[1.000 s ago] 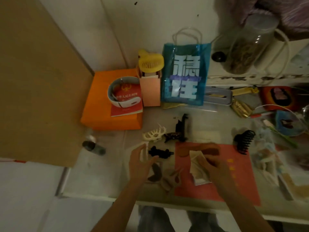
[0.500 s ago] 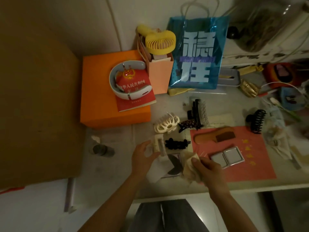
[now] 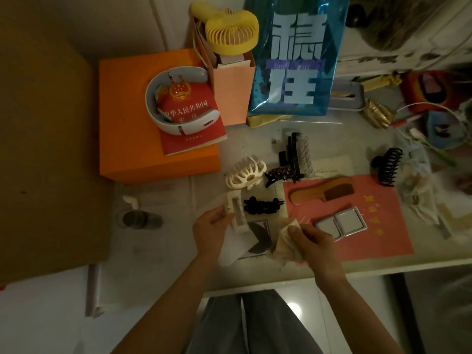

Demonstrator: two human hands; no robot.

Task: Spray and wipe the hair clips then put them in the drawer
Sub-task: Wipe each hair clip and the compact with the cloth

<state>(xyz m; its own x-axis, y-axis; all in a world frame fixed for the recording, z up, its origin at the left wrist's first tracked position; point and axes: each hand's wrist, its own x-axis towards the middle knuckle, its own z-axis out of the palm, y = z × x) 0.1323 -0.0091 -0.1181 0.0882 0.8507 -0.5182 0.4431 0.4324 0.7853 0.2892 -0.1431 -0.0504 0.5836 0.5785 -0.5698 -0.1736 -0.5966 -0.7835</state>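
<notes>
Here the left hand (image 3: pixel 210 229) pinches the near end of a cream rectangular hair clip (image 3: pixel 236 212) between thumb and fingers, holding it just above the table (image 3: pixel 166 251), while the right hand (image 3: pixel 313 242) has its fingers curled round a crumpled beige cloth (image 3: pixel 282 242), the thumb pressed on top. Between the two hands lies a dark leaf-shaped clip (image 3: pixel 259 238) on a white sheet (image 3: pixel 233 247). Just beyond the held clip rests a black bobbled clip (image 3: pixel 263 206), and farther back a cream claw clip (image 3: pixel 245 176), a dark speckled clip (image 3: pixel 281 175) and a black comb-toothed clip (image 3: pixel 296 155). Another black claw clip (image 3: pixel 387 166) sits well apart to the right. A small spray bottle (image 3: pixel 139 217) lies on its side to the left, near the orange box (image 3: pixel 132 139). A wooden comb (image 3: pixel 323 194) and a folding mirror (image 3: pixel 341 223) lie on the pink paper (image 3: pixel 383 226).
</notes>
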